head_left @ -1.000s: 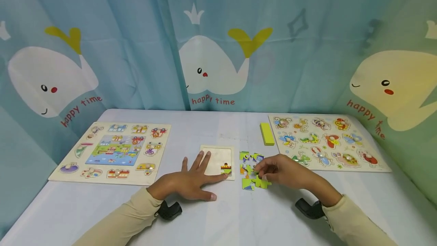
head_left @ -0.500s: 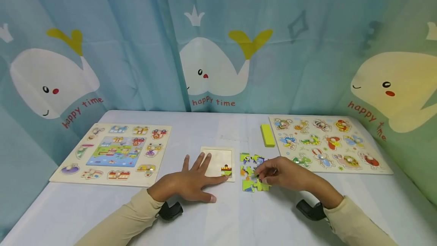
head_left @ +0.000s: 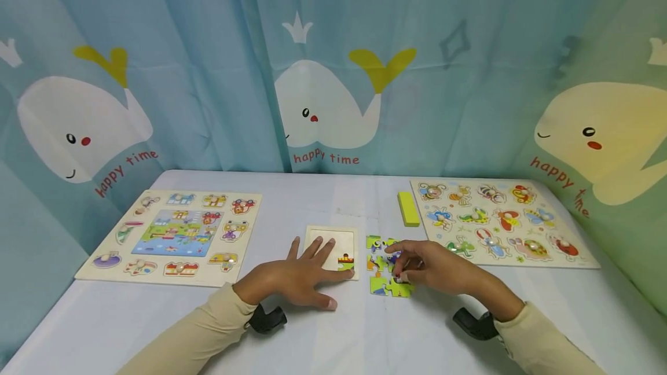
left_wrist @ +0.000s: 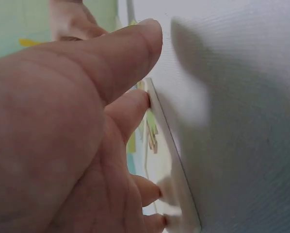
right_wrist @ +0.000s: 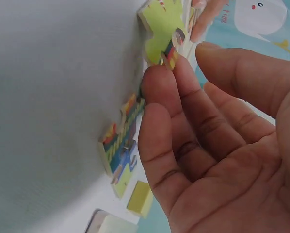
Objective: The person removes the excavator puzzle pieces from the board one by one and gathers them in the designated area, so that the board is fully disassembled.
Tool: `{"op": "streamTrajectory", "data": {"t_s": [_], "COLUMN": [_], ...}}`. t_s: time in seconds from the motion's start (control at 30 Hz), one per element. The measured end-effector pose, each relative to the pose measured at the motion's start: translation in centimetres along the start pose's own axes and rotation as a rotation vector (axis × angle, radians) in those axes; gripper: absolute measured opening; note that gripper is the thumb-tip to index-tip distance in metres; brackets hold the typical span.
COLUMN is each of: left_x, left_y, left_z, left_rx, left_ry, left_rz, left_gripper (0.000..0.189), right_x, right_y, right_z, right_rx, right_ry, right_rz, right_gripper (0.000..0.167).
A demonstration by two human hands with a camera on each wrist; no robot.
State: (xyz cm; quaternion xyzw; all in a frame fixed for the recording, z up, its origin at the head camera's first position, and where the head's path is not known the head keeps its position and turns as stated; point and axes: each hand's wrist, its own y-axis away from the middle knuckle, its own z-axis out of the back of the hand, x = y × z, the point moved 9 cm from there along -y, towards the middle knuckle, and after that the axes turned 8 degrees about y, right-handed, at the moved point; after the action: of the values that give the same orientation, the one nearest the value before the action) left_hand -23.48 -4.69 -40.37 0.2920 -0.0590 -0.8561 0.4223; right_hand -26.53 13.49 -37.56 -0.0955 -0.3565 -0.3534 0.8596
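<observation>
The left hand lies with fingers spread over a small wooden puzzle tray, fingertips touching its surface and edge. In the tray's lower right corner sits a jigsaw piece with red and green print. The right hand is bent over a group of loose jigsaw pieces right of the tray. A small red, dark and yellow jigsaw piece stands tilted at its curled fingertips, seemingly pinched; the fingers partly hide it. Close by lies a green jigsaw piece. The right hand covers part of the group.
A vehicle knob-puzzle board lies at the left, and an insect knob-puzzle board at the right. A yellow-green block lies beside the insect board. A whale-print curtain hangs behind the table.
The right hand has shifted slightly toward the person, and the lower loose pieces sit straighter and closer together. The left hand has slid a little right on the tray.
</observation>
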Motion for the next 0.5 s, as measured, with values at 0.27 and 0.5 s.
{"op": "streamTrajectory", "data": {"t_s": [0.27, 0.5], "left_x": [-0.2, -0.5], "left_y": [-0.1, -0.2], "left_z": [-0.1, -0.6], "left_rx": [0.002, 0.011], "left_ry": [-0.001, 0.008], "left_rz": [0.019, 0.032], "left_gripper": [0.062, 0.064], "right_x": [1.0, 2.3], "right_y": [-1.0, -3.9], "right_z": [0.6, -0.1], "right_rx": [-0.033, -0.056], "right_ry": [0.038, 0.045], "right_rz": [0.03, 0.038], "right_gripper": [0.033, 0.028]}}
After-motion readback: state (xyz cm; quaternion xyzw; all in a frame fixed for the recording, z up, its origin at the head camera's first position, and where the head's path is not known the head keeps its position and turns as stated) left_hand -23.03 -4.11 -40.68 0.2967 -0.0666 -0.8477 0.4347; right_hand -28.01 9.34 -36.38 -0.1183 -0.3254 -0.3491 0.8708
